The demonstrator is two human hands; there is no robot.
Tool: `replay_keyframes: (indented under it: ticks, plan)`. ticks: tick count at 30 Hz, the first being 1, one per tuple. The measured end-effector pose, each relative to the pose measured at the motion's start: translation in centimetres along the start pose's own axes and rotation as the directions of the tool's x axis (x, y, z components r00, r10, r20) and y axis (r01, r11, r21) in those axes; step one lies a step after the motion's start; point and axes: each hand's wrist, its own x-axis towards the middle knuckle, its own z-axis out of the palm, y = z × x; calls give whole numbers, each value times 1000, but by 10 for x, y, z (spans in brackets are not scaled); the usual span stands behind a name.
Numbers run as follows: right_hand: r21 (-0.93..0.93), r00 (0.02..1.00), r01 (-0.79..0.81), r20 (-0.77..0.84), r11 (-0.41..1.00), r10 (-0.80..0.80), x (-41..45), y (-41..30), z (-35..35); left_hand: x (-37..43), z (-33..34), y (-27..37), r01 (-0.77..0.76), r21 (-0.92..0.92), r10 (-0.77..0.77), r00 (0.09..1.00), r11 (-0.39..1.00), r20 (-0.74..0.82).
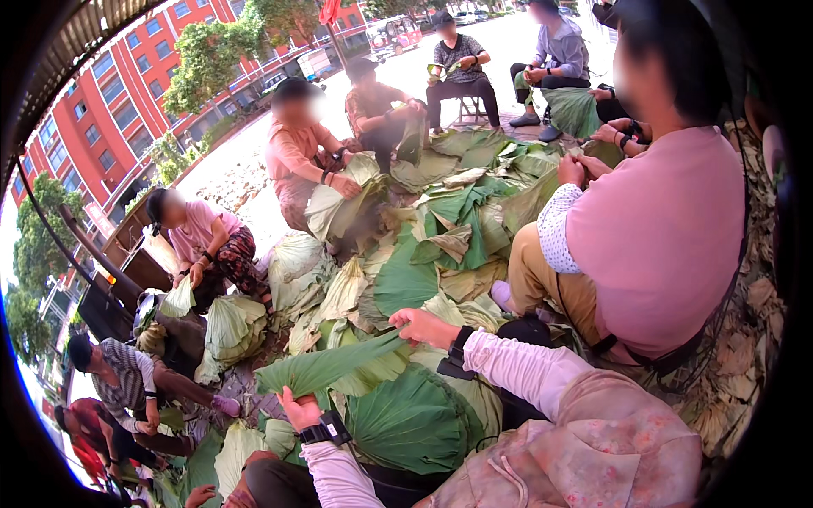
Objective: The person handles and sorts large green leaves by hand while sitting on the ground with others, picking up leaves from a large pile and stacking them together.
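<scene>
A large green lotus leaf (330, 368), seen partly edge-on, stretches between my two hands. My left hand (298, 409) grips its near left end, fingers pointing up. The other end is pinched by my right hand (424, 327), thumb and fingertips together. Just below the leaf, a stack of darker green lotus leaves (413, 422) lies in front of my body. Paler leaves show under and behind that stack. Each wrist wears a dark band with a small device on it.
A heap of green and dried lotus leaves (406, 279) spreads ahead of me. Close on my right sits a person in a pink top (654, 235). Several other people sit around the heap handling leaves. At the left stands a pale leaf bundle (232, 330); dried leaves (718, 381) lie at far right.
</scene>
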Motion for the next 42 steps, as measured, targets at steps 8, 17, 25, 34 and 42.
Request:
replay_keyframes:
  ticks: [8, 17, 25, 34, 42]
  plan:
    - [-164, 971, -89, 205, 983, 122, -6, 4, 3, -5, -3, -2, -49, 21, 49, 999, 999, 7]
    - [-183, 972, -114, 183, 976, 148, -1, 7, 13, -11, 1, -5, -27, 69, 23, 998, 997, 60]
    - [-269, 987, -101, 97, 958, 131, 23, -4, 3, 3, 12, 0, 5, 288, -24, 998, 958, 60]
    - [-304, 989, -22, 131, 952, 64, 14, 5, 9, -27, 3, -13, 136, 493, -211, 972, 859, 100]
    - [-297, 997, -11, 75, 955, 35, 16, 4, 1, 4, -64, -40, 306, 592, -380, 925, 746, 2]
